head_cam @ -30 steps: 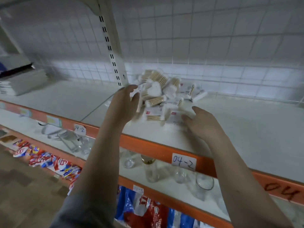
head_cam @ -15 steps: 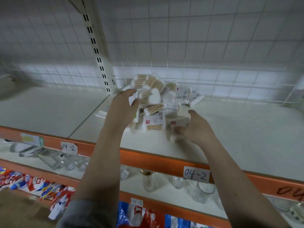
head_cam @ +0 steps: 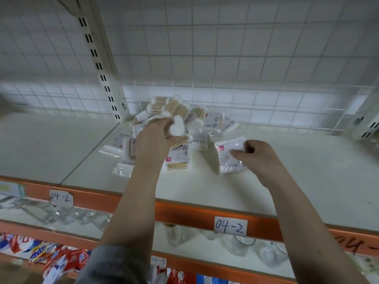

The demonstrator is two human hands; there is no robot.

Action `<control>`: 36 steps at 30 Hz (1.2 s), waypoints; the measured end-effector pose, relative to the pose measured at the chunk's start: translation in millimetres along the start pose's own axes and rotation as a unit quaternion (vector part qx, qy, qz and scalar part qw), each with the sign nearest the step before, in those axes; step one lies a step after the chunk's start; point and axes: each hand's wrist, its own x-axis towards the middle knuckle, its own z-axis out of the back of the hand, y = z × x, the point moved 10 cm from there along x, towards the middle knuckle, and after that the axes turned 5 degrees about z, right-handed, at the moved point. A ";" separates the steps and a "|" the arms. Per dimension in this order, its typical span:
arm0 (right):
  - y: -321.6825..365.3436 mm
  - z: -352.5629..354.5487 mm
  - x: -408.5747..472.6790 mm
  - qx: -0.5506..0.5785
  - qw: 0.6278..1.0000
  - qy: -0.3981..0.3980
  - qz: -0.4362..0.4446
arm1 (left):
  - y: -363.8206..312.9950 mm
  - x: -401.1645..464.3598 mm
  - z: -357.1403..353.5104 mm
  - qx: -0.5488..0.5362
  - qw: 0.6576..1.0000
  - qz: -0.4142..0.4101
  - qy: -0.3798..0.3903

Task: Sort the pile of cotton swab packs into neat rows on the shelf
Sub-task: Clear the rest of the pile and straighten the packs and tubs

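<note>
A loose pile of cotton swab packs [head_cam: 180,117] lies at the back of the white shelf [head_cam: 287,181], against the wire grid. My left hand [head_cam: 152,138] reaches into the pile and grips a pack with white swab tips [head_cam: 177,128]. To the right, my right hand [head_cam: 258,158] pinches a single flat swab pack [head_cam: 227,154] by its edge and holds it tilted just above the shelf, apart from the pile. More packs [head_cam: 123,152] lie flat left of my left forearm.
A slotted upright post [head_cam: 102,74] stands left of the pile. The shelf's orange front edge [head_cam: 194,214] carries "04-2" labels [head_cam: 230,226]. Glass jars [head_cam: 242,244] stand on the lower shelf, and colourful packets [head_cam: 51,255] lie at lower left.
My right hand has picked one pack off the pile's front edge and pulled it right. My left hand has pushed deeper into the pile and closed on a pack.
</note>
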 end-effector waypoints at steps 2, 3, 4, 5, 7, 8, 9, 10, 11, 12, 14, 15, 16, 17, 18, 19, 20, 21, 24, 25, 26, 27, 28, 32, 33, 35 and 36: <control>1.0 3.9 -0.4 0.028 1.000 -0.015 -0.002 | 1.4 -1.2 -0.6 0.004 1.000 -0.010 -0.015; 2.4 5.7 -1.0 0.034 0.999 -0.022 -0.002 | 2.2 -1.5 -0.6 0.007 1.000 -0.013 -0.019; 3.5 7.5 -2.3 0.034 0.999 -0.030 -0.001 | 1.5 -1.8 0.4 0.008 0.999 -0.020 -0.026; 3.6 9.0 -3.0 0.033 0.999 -0.035 0.005 | 0.4 -1.6 1.9 0.007 0.999 -0.028 -0.033; 2.3 10.7 -4.8 0.034 0.999 -0.039 0.012 | -5.4 -2.1 8.4 -0.012 0.998 -0.045 -0.052; 2.7 12.8 -6.5 0.030 0.998 -0.045 0.018 | -9.4 -2.6 11.7 -0.029 0.996 -0.054 -0.057; 1.4 14.9 -8.1 0.028 0.998 -0.053 0.020 | -14.3 -2.9 14.9 -0.047 0.995 -0.066 -0.060; -0.7 17.5 -10.9 0.031 0.997 -0.064 0.014 | -19.2 -3.3 17.3 -0.064 0.993 -0.077 -0.059; -2.7 21.1 -14.5 0.034 0.996 -0.080 0.008 | -24.1 -3.5 19.3 -0.080 0.991 -0.087 -0.056; -4.4 24.8 -19.1 0.036 0.995 -0.093 0.004 | -29.0 -3.9 20.7 -0.097 0.989 -0.096 -0.052; -8.9 32.1 -29.3 0.049 0.992 -0.118 -0.004 | -39.1 -5.3 21.2 -0.134 0.984 -0.109 -0.041; -10.4 36.4 -35.3 0.061 0.989 -0.132 -0.003 | -44.7 -6.5 19.4 -0.150 0.981 -0.115 -0.030; -10.6 40.7 -42.5 0.070 0.987 -0.143 -0.005 | -51.4 -8.4 17.3 -0.162 0.979 -0.122 -0.018; -10.9 45.6 -50.2 0.080 0.985 -0.154 -0.006 | -58.7 -11.0 14.0 -0.169 0.977 -0.130 -0.006; -11.8 50.6 -57.2 0.090 0.983 -0.162 -0.008 | -66.0 -13.3 10.1 -0.173 0.975 -0.139 0.005; -12.8 55.5 -63.6 0.101 0.980 -0.170 -0.008 | -73.5 -15.7 5.4 -0.177 0.973 -0.147 0.017; -15.1 60.8 -69.8 0.111 0.978 -0.177 -0.010 | -80.9 -18.8 -0.2 -0.182 0.971 -0.153 0.029; -18.0 67.0 -75.4 0.120 0.975 -0.186 -0.013 | -88.3 -22.5 -5.7 -0.190 0.968 -0.156 0.040; -28.7 97.3 -95.8 0.145 0.960 -0.240 -0.026 | -112.9 -39.4 -23.4 -0.220 0.959 -0.166 0.069; -34.6 108.9 -102.6 0.145 0.955 -0.256 -0.028 | -121.8 -46.3 -30.0 -0.229 0.955 -0.171 0.079; -39.3 120.4 -110.6 0.142 0.952 -0.270 -0.032 | -131.4 -53.5 -36.6 -0.235 0.952 -0.175 0.089; -44.8 132.0 -119.0 0.143 0.948 -0.281 -0.037 | -140.8 -60.5 -42.8 -0.239 0.950 -0.177 0.096; -50.2 143.7 -126.8 0.143 0.946 -0.289 -0.039 | -149.9 -66.9 -49.0 -0.241 0.949 -0.176 0.102; -70.3 199.1 -158.7 0.146 0.936 -0.317 -0.043 | -189.5 -98.7 -74.9 -0.267 0.943 -0.151 0.133; -76.2 214.1 -167.1 0.147 0.934 -0.323 -0.046 | -199.8 -108.4 -79.8 -0.276 0.942 -0.142 0.130; -86.6 246.0 -182.2 0.150 0.931 -0.330 -0.035 | -220.8 -129.2 -88.8 -0.295 0.940 -0.120 0.121; -91.1 261.6 -189.6 0.149 0.932 -0.328 -0.033 | -231.9 -140.8 -93.5 -0.306 0.939 -0.108 0.118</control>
